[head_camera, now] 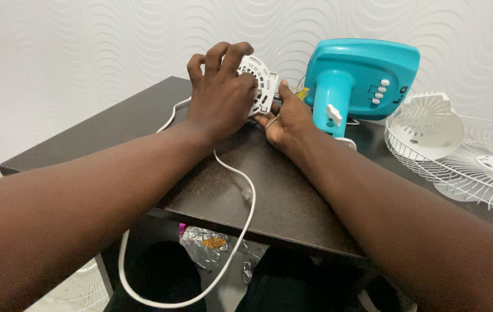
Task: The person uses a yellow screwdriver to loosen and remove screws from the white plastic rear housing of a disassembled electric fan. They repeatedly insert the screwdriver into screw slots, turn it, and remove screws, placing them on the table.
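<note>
1. The white vented motor cover (261, 86), a slotted plastic shell, is seen in the upper centre of the frame, above the dark desk (292, 202) and just left of the teal fan body (362, 75).
2. The left hand (220, 95) is laid over the cover's front, its fingers (229, 58) curled over the top edge and closed on the shell.
3. The right hand (290, 118) is placed at the cover's lower right edge, between it and the teal body, with the thumb pressed against the rim; a thin metal tool with a yellow handle (301, 92) appears to be gripped there, though most of it is hidden.
4. The cover is judged light and stiff, yet brittle at its thin ribs; it is best held by the solid outer rim, not by the slots.
5. The plastic looks smooth and may slip under a loose hold.
6. A white power cord (241, 185) is trailed from behind the left hand across the desk and off its front edge in a loop.
7. At the right of the frame a white wire fan guard (489, 173) is lying on the desk, with a white plastic ribbed part (431, 121) resting in it.
</note>
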